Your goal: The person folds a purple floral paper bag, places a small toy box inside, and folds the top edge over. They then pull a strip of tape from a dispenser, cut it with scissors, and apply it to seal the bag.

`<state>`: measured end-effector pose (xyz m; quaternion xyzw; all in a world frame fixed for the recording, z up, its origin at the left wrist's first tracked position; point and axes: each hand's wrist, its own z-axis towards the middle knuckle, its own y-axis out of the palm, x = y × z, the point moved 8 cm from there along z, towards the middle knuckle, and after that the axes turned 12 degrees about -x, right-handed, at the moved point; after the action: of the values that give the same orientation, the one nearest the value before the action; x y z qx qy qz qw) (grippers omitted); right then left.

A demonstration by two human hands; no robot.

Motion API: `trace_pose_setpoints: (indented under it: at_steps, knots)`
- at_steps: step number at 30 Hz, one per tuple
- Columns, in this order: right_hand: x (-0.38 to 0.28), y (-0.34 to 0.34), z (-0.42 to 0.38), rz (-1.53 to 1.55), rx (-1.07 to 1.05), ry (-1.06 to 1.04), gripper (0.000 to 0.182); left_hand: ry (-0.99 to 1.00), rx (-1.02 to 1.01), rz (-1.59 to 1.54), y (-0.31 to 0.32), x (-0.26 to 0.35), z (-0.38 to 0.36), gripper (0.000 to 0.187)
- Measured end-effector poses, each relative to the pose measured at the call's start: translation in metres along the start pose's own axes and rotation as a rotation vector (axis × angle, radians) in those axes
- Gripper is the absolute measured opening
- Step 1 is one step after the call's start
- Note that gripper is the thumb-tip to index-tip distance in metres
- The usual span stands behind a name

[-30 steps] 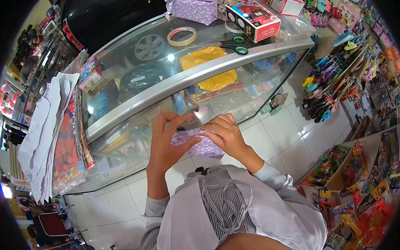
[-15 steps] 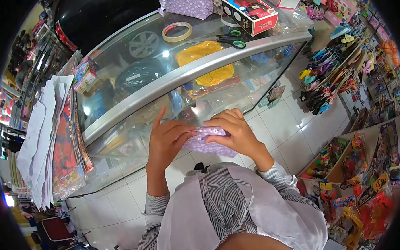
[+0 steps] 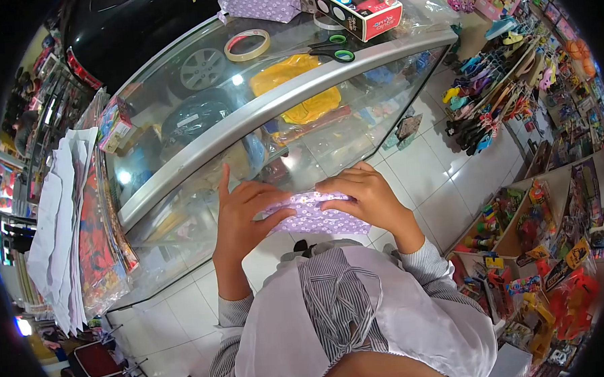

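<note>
A piece of purple flower-patterned wrapping paper (image 3: 313,216) is stretched between my two hands, in front of my body and below the counter's near edge. My left hand (image 3: 246,211) pinches its left end between thumb and fingers, the index finger pointing up. At the right end, my right hand (image 3: 366,200) grips the paper's upper edge with thumb in front and fingers behind. The fingertips behind the paper are hidden. On the glass counter beyond lie green-handled scissors (image 3: 337,49) and a roll of tape (image 3: 247,45).
The glass display counter (image 3: 288,98) curves across in front of me. On it stand a purple-wrapped box (image 3: 264,5) and a red and black toy box (image 3: 359,11). Paper sheets (image 3: 61,226) hang at the left; shelves of toys (image 3: 520,246) line the right.
My hands have moved apart, and the paper now shows wider and flatter between them. The view has shifted slightly, so the counter items appear farther left.
</note>
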<state>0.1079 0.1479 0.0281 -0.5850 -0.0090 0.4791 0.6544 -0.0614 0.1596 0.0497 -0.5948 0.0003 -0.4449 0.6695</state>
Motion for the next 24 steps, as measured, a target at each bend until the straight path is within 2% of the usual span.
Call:
trace_pose_setpoints:
  at_steps: [8,14,19,24]
  knots:
    - [-0.004,-0.001,-0.002,-0.006,0.052,-0.006,0.019,0.049,-0.052,0.076,0.012,-0.008,0.000,0.012]
    - [0.002,0.008,-0.001,-0.061,0.000,0.028,0.018,0.035,0.033,0.260,0.022,0.026,0.012,0.008]
    - [0.000,-0.009,-0.006,-0.104,0.054,0.080,0.022,0.067,-0.029,0.222,0.032,0.012,0.010,0.009]
    - [0.015,-0.011,-0.018,-0.009,-0.053,0.183,0.024,0.034,-0.091,0.167,0.029,0.000,0.010,0.012]
